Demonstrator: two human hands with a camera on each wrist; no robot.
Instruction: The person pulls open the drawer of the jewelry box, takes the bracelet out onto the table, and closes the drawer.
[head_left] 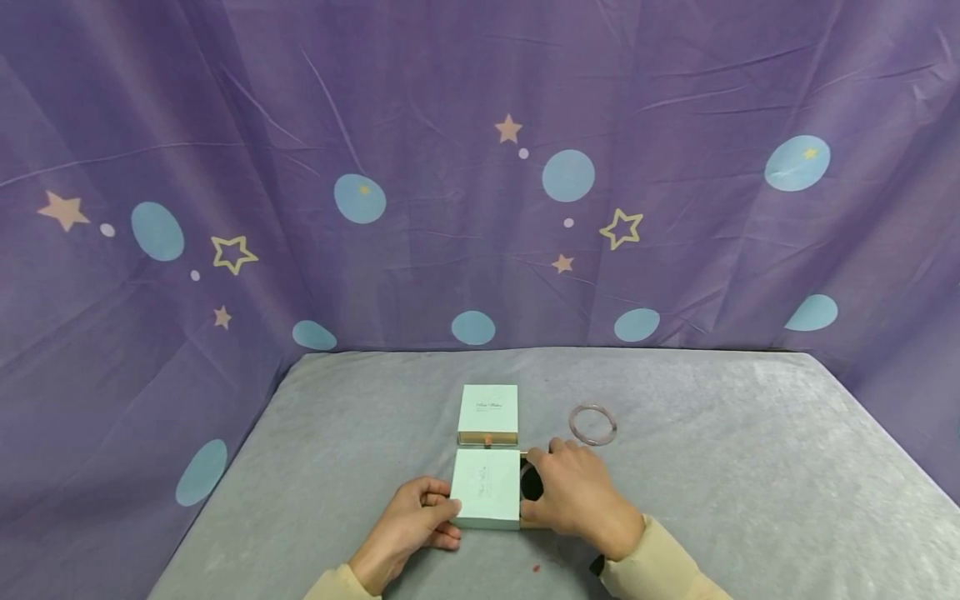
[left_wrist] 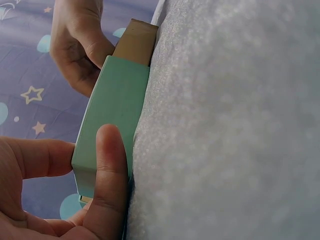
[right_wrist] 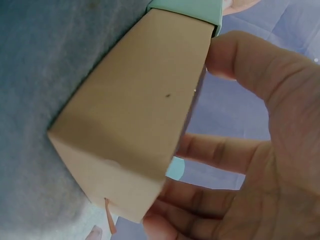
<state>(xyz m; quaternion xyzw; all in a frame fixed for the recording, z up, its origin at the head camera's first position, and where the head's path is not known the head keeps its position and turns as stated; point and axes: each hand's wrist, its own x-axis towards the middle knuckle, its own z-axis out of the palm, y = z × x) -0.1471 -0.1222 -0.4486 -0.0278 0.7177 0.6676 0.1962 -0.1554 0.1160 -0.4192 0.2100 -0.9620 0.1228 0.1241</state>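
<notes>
A mint-green drawer box (head_left: 486,483) lies on the grey cloth, its tan inner drawer (right_wrist: 130,90) slid partly out to the right. My left hand (head_left: 411,521) grips the sleeve's left end between thumb and fingers. Over the drawer my right hand (head_left: 577,492) is bent, thumb and forefinger spread across the black inside. Between them shows part of a pale bangle (head_left: 526,473), mostly hidden by hand and sleeve. A ribbon pull (right_wrist: 110,216) hangs from the drawer's end. Another pale bangle (head_left: 592,425) lies on the cloth beyond my right hand.
A second mint-green box (head_left: 488,412) stands just behind the first, its gold-coloured front and small ribbon facing me. Grey cloth (head_left: 360,417) covers the table. A purple curtain (head_left: 420,100) with stars and dots hangs behind and along the sides.
</notes>
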